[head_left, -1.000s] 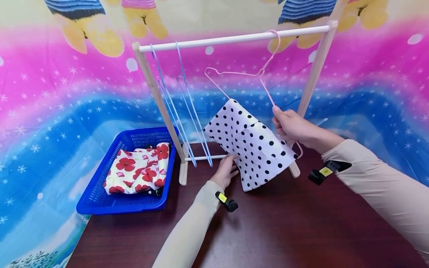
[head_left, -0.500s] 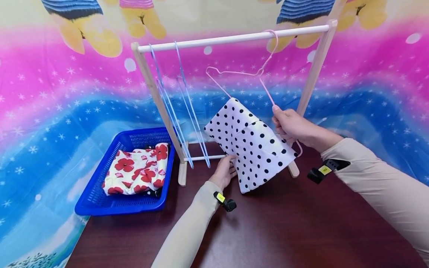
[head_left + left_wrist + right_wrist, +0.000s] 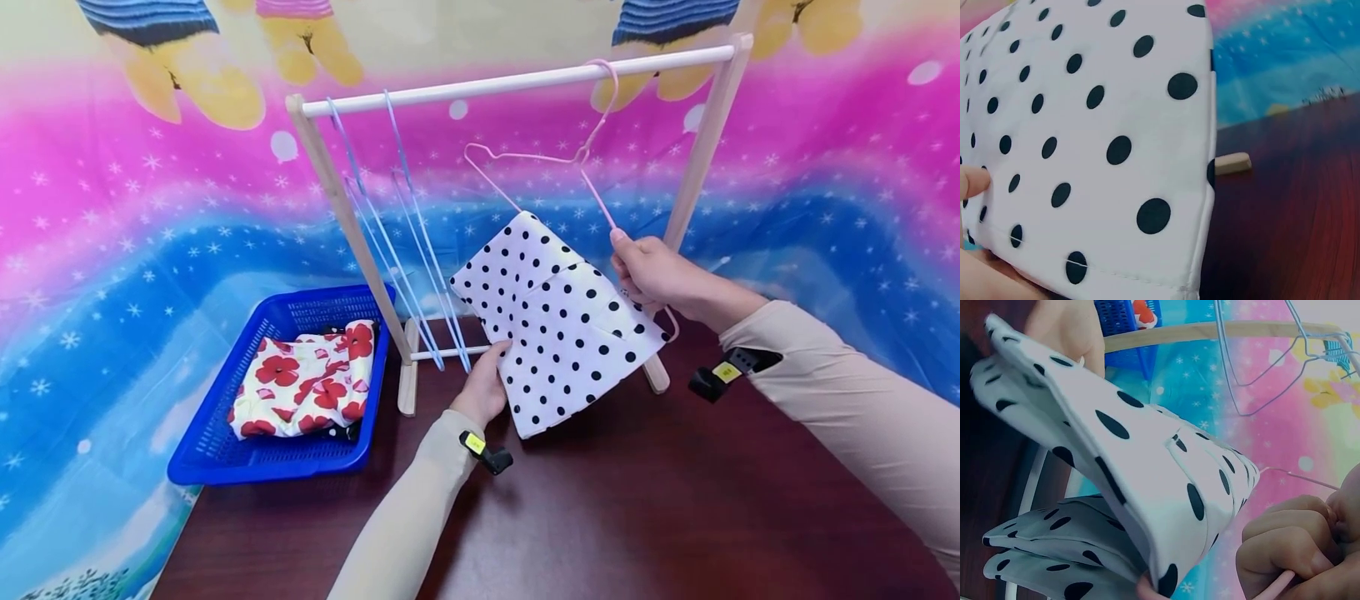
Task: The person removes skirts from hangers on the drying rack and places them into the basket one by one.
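Observation:
A white garment with black polka dots (image 3: 562, 325) hangs folded over the lower part of a pink hanger (image 3: 540, 156), tilted down to the right. The hanger's hook sits over the rack's top bar. My right hand (image 3: 652, 271) grips the hanger's right arm; in the right wrist view its curled fingers (image 3: 1285, 550) wrap the pink wire. My left hand (image 3: 483, 387) pinches the garment's lower left edge. In the left wrist view the thumb (image 3: 975, 181) lies on the front of the cloth, other fingers partly hidden behind it.
The wooden rack (image 3: 510, 83) stands on a dark red-brown table (image 3: 675, 500). Two blue hangers (image 3: 420, 225) hang at its left end. Left of the rack is a blue basket (image 3: 183, 454) holding a red-flowered cloth (image 3: 300, 379). A printed backdrop stands behind.
My left hand has moved slightly left and now pinches the garment's edge, thumb in front. The garment's lower corner has swung left. My right hand keeps its grip on the hanger.

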`<state>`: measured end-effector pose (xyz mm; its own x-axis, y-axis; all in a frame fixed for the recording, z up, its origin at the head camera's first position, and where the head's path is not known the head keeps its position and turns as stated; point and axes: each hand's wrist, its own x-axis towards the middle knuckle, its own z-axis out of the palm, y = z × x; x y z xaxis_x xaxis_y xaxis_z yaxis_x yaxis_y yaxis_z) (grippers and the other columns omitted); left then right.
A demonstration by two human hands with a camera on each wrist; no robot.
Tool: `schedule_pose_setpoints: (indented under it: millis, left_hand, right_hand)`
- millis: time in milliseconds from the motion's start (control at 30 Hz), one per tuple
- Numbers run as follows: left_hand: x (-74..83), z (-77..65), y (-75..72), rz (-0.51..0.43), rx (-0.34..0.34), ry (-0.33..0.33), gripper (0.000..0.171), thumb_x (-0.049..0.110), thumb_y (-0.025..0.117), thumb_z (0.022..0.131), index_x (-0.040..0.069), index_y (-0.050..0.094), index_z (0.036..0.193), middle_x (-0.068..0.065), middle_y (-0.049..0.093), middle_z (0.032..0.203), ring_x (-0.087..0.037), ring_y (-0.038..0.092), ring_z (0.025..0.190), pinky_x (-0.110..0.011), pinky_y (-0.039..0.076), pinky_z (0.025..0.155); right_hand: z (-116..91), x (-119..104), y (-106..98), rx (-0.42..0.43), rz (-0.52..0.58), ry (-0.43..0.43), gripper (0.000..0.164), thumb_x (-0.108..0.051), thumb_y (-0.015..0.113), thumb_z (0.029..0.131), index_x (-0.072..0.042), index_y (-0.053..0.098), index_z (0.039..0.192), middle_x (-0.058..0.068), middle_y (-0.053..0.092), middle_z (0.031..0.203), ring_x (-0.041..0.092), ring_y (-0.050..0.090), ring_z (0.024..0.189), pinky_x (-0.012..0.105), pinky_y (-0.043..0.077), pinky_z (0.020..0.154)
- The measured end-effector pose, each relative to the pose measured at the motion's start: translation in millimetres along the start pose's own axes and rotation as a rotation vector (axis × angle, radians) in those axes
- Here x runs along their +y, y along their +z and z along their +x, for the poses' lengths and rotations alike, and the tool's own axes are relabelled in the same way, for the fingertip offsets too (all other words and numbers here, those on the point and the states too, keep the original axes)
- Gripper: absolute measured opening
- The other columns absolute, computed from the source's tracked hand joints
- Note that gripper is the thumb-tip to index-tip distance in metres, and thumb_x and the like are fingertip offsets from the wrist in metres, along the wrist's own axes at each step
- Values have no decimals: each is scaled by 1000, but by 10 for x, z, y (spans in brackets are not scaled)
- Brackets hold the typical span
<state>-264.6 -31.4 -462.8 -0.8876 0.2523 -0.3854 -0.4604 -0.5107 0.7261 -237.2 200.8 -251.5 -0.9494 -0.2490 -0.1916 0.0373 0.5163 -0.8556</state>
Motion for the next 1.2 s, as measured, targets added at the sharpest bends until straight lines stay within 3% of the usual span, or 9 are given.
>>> schedule_pose_setpoints:
  millis: [133,400,533,700,1000,1200]
  left_hand:
    - [48,-35,-46,-51,-30,19,46,25,53,102,11,49,145,-7,53,151,-19,50,136,-33,33,121]
    - [105,-161,-119,-149,-47,57,43,21,53,103,13,49,145,-2,54,151,-16,49,138,-32,33,122]
    - [116,-237,-139,-170,-68,55,37,21,49,104,16,50,141,2,63,137,-14,53,130,-32,34,120]
    - [132,-340,-118,-136,-92,58,31,23,47,105,20,52,135,8,69,120,-10,60,120,-31,35,117]
    - [150,-476,-95,-24,-113,109,36,19,48,106,21,49,141,10,71,123,-8,64,115,-35,35,119]
    - [182,-538,-81,65,-75,133,29,19,52,104,21,54,133,12,73,109,-6,67,106,-31,41,112]
  right_hand:
    - [4,-2,-16,-3,-1,2,60,-61,17,105,-14,33,70,-7,27,55,9,22,45,26,21,43]
    - [6,-12,-12,-4,-1,-4,60,-60,17,105,-14,34,72,-7,27,55,9,22,45,26,21,44]
    - [1,-23,-6,-2,-10,-11,60,-59,17,106,-13,34,72,-7,27,55,9,22,45,26,21,43]
    - [-7,-7,-32,-2,-15,-4,60,-61,16,105,-13,34,72,-6,27,55,10,23,45,26,21,43]
    - [-6,48,-94,-4,-17,3,60,-63,16,104,-13,32,73,-6,28,55,10,24,44,27,21,44]
    - [-13,56,-132,2,-33,9,61,-64,16,103,-13,32,73,-6,27,56,10,24,45,27,21,44]
